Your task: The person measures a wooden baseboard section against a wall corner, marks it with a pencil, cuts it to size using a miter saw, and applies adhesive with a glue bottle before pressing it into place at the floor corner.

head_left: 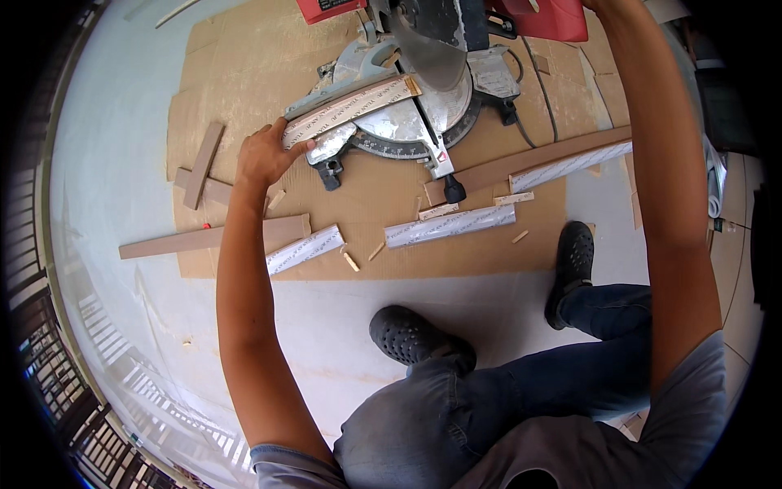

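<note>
A miter saw [383, 130] with a silver base and red housing stands on cardboard. Across its base lies a strip of wood moulding [350, 110] with printed film on its face, set along the fence. My left hand [265, 155] grips the strip's left end, thumb in front and fingers toward the fence. The saw's blade guard [432, 57] hangs above the base, beyond the strip's right end. My right arm [668, 147] reaches up beside the red housing [542, 18]; the hand is almost wholly cut off by the upper edge, so its fingers are hidden.
Brown boards [204, 236] and film-covered moulding pieces [450, 226] lie on the cardboard [220, 73], with several small offcuts [350, 261]. A black cable [544, 90] runs right of the saw. My feet in black clogs [407, 332] are near the cardboard's front edge.
</note>
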`<state>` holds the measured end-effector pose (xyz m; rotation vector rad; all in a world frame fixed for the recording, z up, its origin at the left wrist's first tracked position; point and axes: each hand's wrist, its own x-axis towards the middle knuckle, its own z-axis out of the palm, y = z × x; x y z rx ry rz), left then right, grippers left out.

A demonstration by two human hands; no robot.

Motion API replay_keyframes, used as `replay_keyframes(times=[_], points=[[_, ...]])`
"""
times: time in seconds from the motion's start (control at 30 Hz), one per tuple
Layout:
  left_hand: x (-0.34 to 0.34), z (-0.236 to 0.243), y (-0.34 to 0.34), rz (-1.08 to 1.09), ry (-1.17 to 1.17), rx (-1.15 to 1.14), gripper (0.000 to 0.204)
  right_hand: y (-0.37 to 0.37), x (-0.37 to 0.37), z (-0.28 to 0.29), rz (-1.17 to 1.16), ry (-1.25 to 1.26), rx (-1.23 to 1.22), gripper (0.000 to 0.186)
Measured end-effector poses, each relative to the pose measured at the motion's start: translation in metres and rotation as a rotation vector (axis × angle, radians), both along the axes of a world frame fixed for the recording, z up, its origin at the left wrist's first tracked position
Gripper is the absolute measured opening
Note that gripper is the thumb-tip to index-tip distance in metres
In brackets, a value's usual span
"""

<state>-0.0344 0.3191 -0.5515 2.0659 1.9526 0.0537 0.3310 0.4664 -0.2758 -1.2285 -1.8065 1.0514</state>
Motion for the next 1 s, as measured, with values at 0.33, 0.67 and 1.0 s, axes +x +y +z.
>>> replay_keyframes(times=[0.33, 0.67, 1.0], points=[[-0.049, 0.032, -0.136, 0.091, -0.177, 0.07, 0.071, 0.073, -0.013, 0.02, 0.186, -0.111, -0.208, 0.025], [-0.032, 0.115, -0.274, 0.313, -0.166, 0.245, 0.079, 0.086, -0.022, 0.033, 0.124, -0.057, -0.198, 0.025], [-0.02, 0.298, -0.292, 0.417, 0.071, 0.39, 0.082, 0.134, -0.022, 0.023, 0.172, -0.148, -0.164, 0.05]])
